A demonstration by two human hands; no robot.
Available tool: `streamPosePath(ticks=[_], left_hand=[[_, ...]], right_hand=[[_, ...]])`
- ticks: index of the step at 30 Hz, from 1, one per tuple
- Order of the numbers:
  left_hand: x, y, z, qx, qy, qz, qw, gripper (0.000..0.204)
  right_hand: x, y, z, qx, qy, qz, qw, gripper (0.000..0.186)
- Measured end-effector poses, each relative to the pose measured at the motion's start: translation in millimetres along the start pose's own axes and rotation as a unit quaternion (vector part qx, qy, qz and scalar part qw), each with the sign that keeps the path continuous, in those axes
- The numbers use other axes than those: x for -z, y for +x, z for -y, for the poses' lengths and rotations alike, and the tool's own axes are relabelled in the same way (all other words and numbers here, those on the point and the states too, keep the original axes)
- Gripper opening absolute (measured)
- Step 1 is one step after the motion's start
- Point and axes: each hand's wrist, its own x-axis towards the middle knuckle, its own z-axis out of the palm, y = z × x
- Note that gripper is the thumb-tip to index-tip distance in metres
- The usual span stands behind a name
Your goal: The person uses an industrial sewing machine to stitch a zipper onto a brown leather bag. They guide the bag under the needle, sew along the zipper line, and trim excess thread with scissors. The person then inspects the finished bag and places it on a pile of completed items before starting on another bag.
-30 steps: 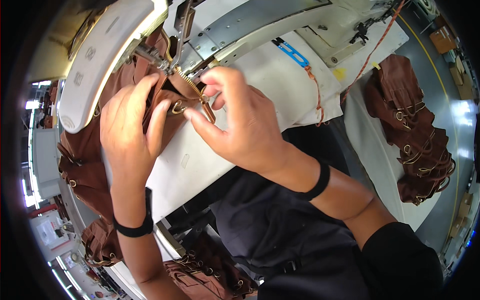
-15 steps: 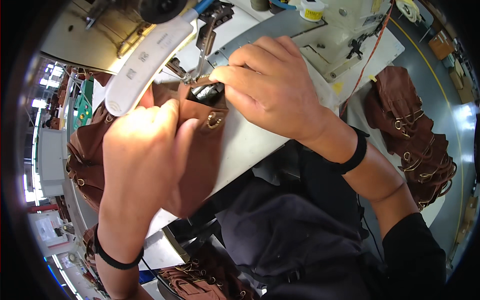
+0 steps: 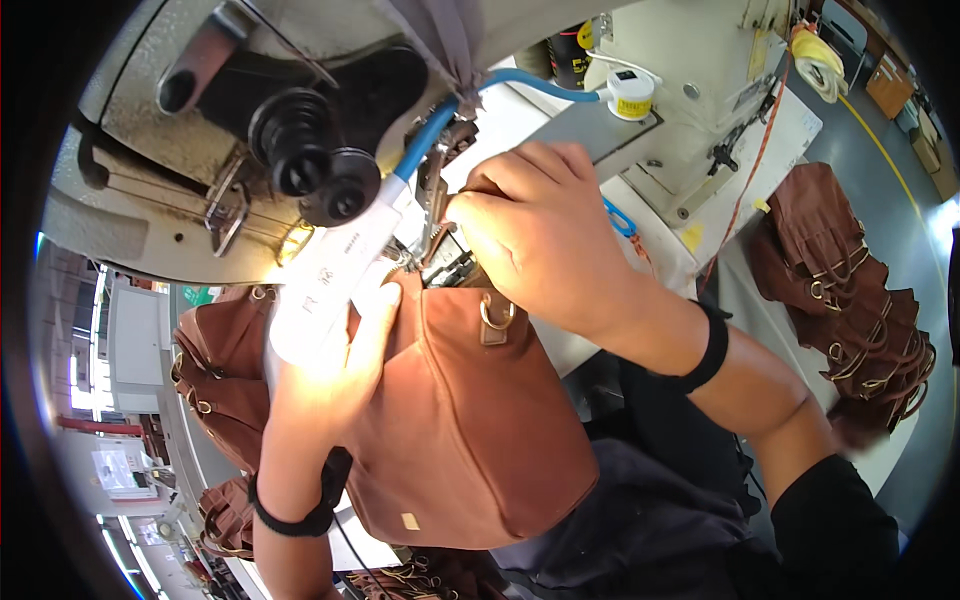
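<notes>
A brown bag (image 3: 470, 420) with a gold D-ring (image 3: 496, 311) on a tab hangs over the table's near edge, its top rim under the sewing machine's presser foot area (image 3: 405, 258). My left hand (image 3: 325, 390) holds the bag's upper left side, its thumb lying along the brown panel. Its other fingers are partly hidden behind a white elongated plastic piece (image 3: 335, 280) on a blue tube. Just right of the needle area, my right hand (image 3: 550, 240) is closed, with thumb and curled fingers pinching the bag's top edge. Dark metal machine parts show inside the bag's mouth.
The sewing machine head (image 3: 130, 200) with black tension knobs (image 3: 300, 165) overhangs the upper left. Brown bags (image 3: 840, 310) lie piled at the right, others (image 3: 220, 350) at the left. Blue thread snips (image 3: 622, 218) and a small white container (image 3: 630, 95) lie behind my right hand.
The bag has swung round and spread toward me, showing its broad side and a small gold plate. My left hand has moved right and down with it. The view has shifted, showing more machine.
</notes>
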Motion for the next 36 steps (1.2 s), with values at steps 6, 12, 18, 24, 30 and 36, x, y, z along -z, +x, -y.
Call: streamPosePath(ticks=[6,12,18,24,30,36], left_hand=[[-33,4,38,0.177,-0.344,0.097,0.917,0.023],[-43,12,68,0.111,-0.284,0.142,0.942,0.022],[-57,-8,114,0.215,-0.380,0.158,0.886,0.029],[-35,7,76,0.231,-0.498,0.201,0.811,0.033],[-23,7,39,0.139,-0.363,0.181,0.903,0.025],[-42,3,30,0.008,-0.213,0.093,0.973,0.037]], right_hand=[[-2,-6,9,-0.049,0.026,-0.083,0.995,0.021],[33,-69,15,-0.282,0.287,0.064,0.913,0.039],[11,-60,6,-0.418,0.601,0.247,0.635,0.051],[6,-50,16,-0.440,0.720,0.227,0.486,0.031],[28,-32,22,-0.476,0.685,0.231,0.502,0.019],[33,-21,22,-0.470,0.658,0.248,0.534,0.016]])
